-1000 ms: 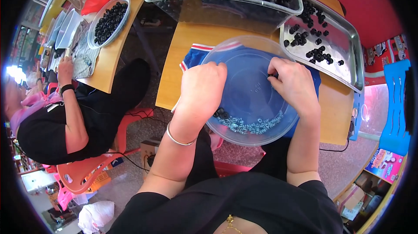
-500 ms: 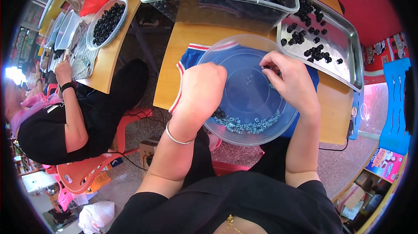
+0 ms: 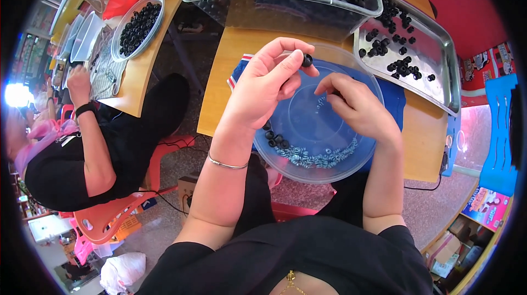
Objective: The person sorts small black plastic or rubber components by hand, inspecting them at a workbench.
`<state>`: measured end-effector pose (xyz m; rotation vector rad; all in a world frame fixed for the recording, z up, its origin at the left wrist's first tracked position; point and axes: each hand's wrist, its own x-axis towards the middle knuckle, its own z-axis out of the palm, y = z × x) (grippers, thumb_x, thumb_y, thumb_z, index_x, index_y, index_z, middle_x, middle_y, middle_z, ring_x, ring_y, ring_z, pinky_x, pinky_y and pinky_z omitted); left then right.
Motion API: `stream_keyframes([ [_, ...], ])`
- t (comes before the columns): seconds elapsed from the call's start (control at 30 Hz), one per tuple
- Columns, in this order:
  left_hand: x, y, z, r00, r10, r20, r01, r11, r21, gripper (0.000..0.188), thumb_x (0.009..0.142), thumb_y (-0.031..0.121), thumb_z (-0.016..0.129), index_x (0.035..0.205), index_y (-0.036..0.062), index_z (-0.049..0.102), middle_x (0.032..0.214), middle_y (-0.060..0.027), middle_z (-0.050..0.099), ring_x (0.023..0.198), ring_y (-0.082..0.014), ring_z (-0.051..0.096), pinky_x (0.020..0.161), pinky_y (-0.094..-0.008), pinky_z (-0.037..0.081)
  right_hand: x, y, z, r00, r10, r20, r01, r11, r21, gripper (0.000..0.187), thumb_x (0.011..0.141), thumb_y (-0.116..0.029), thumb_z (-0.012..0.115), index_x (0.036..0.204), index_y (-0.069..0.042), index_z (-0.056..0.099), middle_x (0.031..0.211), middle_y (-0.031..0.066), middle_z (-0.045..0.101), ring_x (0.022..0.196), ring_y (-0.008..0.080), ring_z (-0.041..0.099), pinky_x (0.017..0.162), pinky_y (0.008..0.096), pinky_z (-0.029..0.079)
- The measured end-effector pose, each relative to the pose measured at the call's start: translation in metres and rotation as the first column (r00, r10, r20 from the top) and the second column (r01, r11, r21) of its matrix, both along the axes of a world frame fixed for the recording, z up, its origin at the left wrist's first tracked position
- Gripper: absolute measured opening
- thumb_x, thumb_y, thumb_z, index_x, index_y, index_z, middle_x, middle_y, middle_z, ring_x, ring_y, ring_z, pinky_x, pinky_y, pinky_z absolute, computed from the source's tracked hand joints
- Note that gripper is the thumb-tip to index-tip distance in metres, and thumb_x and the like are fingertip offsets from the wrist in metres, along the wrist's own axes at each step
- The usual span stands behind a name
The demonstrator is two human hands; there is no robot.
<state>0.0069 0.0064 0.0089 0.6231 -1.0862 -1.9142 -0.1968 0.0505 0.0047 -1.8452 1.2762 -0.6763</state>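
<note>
My left hand [image 3: 269, 75] is raised over the far left part of a clear round plastic tub [image 3: 321, 176]. It pinches a small round black part [image 3: 307, 60], with an opening, between thumb and fingers. My right hand [image 3: 359, 105] hovers above the tub's right side, its fingers curled inward; anything between the fingertips is hidden. Along the tub's near side lie many tiny silvery metal pieces [image 3: 318, 159]. A few of the same kind sit near the middle. Several black parts [image 3: 277, 140] rest at the tub's left edge. Beneath the tub is a blue cloth [image 3: 392, 97] with red and white trim.
Behind the tub stands a big clear bin [image 3: 285, 15] heaped with black parts. A metal tray [image 3: 433, 89] with scattered black parts is at the right. On the left, a person [image 3: 66, 163] in black sits at another table beside a bowl [image 3: 114, 48] of black parts.
My left hand has risen and turned, bringing the black part into sight. My right hand has shifted slightly left and down; the dark piece at its fingertips no longer shows.
</note>
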Motion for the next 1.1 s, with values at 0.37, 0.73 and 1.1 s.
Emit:
stream_keyframes([
  [0.37, -0.003, 0.001, -0.003, 0.975, 0.011, -0.222, 0.032, 0.981, 0.19, 0.025, 0.095, 0.006, 0.052, 0.121, 0.0031, 0.053, 0.109, -0.0162, 0.061, 0.082, -0.0103, 0.058, 0.072, -0.0203, 0.05, -0.001, 0.004, -0.012, 0.965, -0.068, -0.252, 0.028, 0.987, -0.158, 0.018, 0.075, 0.001, 0.06, 0.092, -0.003, 0.059, 0.09, 0.015, 0.059, 0.088, 0.0338, 0.059, 0.076, 0.0419, 0.047],
  [0.73, -0.003, -0.002, -0.013, 0.96, -0.03, -0.277, 0.096, 0.969, 0.228, 0.027, 0.093, 0.004, 0.055, 0.12, 0.0026, 0.055, 0.109, -0.015, 0.061, 0.08, -0.0102, 0.055, 0.068, -0.0212, 0.046, 0.001, 0.002, -0.009, 0.923, -0.085, -0.374, 0.019, 0.984, -0.178, 0.016, 0.076, -0.008, 0.067, 0.089, -0.005, 0.059, 0.08, 0.0138, 0.063, 0.08, 0.0333, 0.061, 0.07, 0.0436, 0.047],
  [1.1, -0.007, 0.001, -0.012, 0.994, -0.094, -0.061, 0.1, 0.988, 0.119, 0.029, 0.091, 0.006, 0.061, 0.119, 0.0016, 0.06, 0.1, -0.0039, 0.064, 0.074, -0.0034, 0.052, 0.068, -0.0179, 0.045, 0.009, 0.011, 0.03, 0.953, -0.301, 0.024, 0.294, 0.909, -0.295, 0.017, 0.078, -0.006, 0.07, 0.09, -0.003, 0.058, 0.069, 0.0091, 0.056, 0.059, 0.0207, 0.055, 0.057, 0.0326, 0.043],
])
